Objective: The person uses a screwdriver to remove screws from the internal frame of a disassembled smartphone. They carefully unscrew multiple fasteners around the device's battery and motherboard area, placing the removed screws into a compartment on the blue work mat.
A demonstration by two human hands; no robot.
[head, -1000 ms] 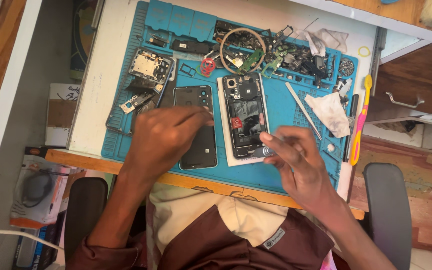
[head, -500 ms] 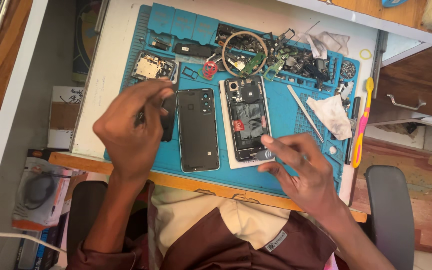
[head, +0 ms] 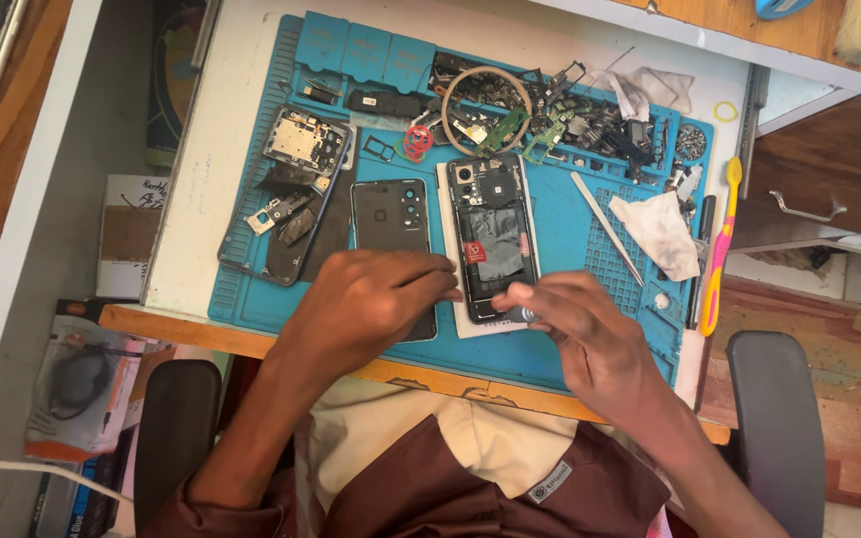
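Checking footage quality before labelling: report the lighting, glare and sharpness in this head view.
Head view: even daylight, soft shadows under both hands; the blue mat and opened phone are sharp; mild sheen on the black back cover; left hand and right hand slightly soft; straight edges bow a little near the frame corners.

Bright, even daylight, approx. from top right. White desk top near blown out; mild sheen on the blue mat. Soft shadows under both hands, left hand and right hand. Focus sharp in centre. Edges bend a bit, wide lens. Small parts up top too fine to resolve.
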